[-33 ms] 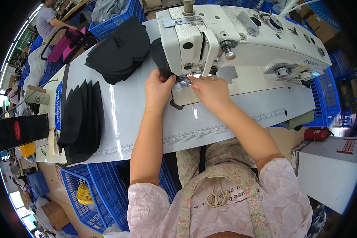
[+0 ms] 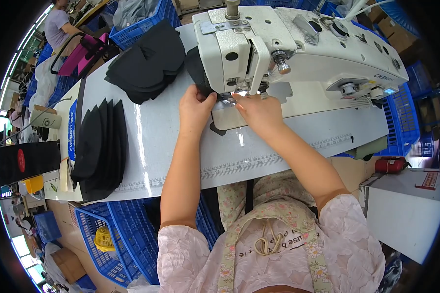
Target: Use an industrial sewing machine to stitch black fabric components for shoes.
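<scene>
A black fabric piece (image 2: pixel 196 71) lies at the left side of the white sewing machine (image 2: pixel 234 58), partly hidden under its head. Pinching the near edge of this piece, my left hand (image 2: pixel 194 111) has thumb and fingers pressed together. My right hand (image 2: pixel 261 113) is just right of it, below the needle area, with its fingers closed. Something small and metallic shows at its fingertips; whether the hand holds it or it belongs to the machine is unclear. The machine head hides the needle and the fabric's far part.
Stacked black fabric pieces (image 2: pixel 149 63) lie at the table's back left, and another black stack (image 2: pixel 100 146) at its left end. Blue crates (image 2: pixel 127 234) stand below the table. A white box (image 2: pixel 401 210) is at right. A person (image 2: pixel 63 24) sits far left.
</scene>
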### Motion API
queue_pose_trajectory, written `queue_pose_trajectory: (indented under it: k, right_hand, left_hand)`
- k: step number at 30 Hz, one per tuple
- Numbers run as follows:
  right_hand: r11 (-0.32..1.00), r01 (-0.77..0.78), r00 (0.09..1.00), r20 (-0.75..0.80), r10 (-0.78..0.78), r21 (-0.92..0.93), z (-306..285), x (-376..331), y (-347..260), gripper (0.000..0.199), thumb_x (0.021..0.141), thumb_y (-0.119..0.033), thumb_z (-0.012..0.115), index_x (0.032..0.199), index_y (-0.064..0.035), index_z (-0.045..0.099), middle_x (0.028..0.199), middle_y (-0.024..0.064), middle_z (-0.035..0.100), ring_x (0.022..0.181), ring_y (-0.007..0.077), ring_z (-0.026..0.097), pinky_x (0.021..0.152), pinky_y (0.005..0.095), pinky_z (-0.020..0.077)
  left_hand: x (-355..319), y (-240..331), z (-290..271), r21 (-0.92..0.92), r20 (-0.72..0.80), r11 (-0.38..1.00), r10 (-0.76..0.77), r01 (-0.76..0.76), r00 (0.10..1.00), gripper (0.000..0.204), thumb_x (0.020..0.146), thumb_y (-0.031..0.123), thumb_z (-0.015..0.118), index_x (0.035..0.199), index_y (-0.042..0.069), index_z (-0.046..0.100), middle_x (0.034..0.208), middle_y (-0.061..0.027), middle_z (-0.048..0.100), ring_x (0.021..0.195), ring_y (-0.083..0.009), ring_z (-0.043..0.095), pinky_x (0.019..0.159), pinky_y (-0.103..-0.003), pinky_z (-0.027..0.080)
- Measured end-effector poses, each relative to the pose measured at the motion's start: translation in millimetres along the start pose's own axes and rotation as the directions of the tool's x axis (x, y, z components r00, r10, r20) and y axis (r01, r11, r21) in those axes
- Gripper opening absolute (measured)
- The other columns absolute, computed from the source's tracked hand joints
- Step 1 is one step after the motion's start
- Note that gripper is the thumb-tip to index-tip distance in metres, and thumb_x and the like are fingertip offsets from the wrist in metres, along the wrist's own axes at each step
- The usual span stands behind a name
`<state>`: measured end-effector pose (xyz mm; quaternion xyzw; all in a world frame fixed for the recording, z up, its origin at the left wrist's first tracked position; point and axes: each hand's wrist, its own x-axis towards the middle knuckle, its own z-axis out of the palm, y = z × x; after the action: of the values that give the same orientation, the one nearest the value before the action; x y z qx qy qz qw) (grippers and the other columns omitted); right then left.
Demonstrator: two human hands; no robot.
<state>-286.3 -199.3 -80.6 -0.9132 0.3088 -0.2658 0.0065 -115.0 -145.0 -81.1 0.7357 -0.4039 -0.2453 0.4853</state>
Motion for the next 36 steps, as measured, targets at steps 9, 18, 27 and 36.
queue_pose_trajectory:
  k: [9, 18, 27, 36]
  right_hand:
    - [1.0, -0.004, 1.0, -0.01, 0.004, 0.019, -2, 2, -1, 0.019, 0.073, -0.015, 0.061, 0.09, -0.014, 0.068, 0.061, 0.0054, 0.059, 0.05, 0.0216, 0.056, 0.046, 0.0341, 0.0449]
    - [0.996, -0.076, 0.979, 0.194, 0.066, 0.04, -41, -9, 2, 0.02, 0.075, -0.015, 0.06, 0.094, -0.0135, 0.065, 0.07, 0.0047, 0.059, 0.061, 0.0224, 0.059, 0.053, 0.0351, 0.046]
    - [0.993, -0.036, 0.999, 0.023, 0.034, 0.111, -45, -43, 63, 0.029, 0.07, -0.019, 0.068, 0.096, -0.0078, 0.064, 0.084, 0.0057, 0.058, 0.081, 0.0238, 0.056, 0.069, 0.0356, 0.0462]
    - [0.968, -0.066, 0.998, 0.019, 0.063, 0.24, -47, -44, 62, 0.03, 0.069, -0.015, 0.069, 0.097, -0.0032, 0.064, 0.085, 0.006, 0.057, 0.079, 0.0253, 0.052, 0.072, 0.0354, 0.043]
  left_hand:
    - [2, -4, 2, -0.061, 0.011, 0.998, -0.008, 0.008, 1.0, 0.022, 0.077, 0.005, 0.063, 0.096, -0.004, 0.058, 0.076, -0.0043, 0.063, 0.068, -0.0079, 0.057, 0.062, -0.022, 0.045]
    - [1, 10, 6, -0.007, 0.006, 1.0, -0.004, 0.004, 1.0, 0.021, 0.078, 0.005, 0.062, 0.096, -0.005, 0.057, 0.076, -0.0045, 0.063, 0.068, -0.0092, 0.057, 0.062, -0.023, 0.046]
    - [8, 36, -2, 0.256, -0.155, 0.956, 0.185, -0.141, 0.971, 0.025, 0.087, 0.025, 0.05, 0.078, 0.001, 0.055, 0.071, -0.0211, 0.057, 0.069, -0.0387, 0.053, 0.062, -0.043, 0.043]
    - [-23, 62, -164, 0.614, -0.633, 0.789, 0.504, -0.016, 0.588, 0.02, 0.087, 0.021, 0.054, 0.081, 0.002, 0.057, 0.065, -0.019, 0.057, 0.062, -0.0362, 0.057, 0.055, -0.042, 0.042]
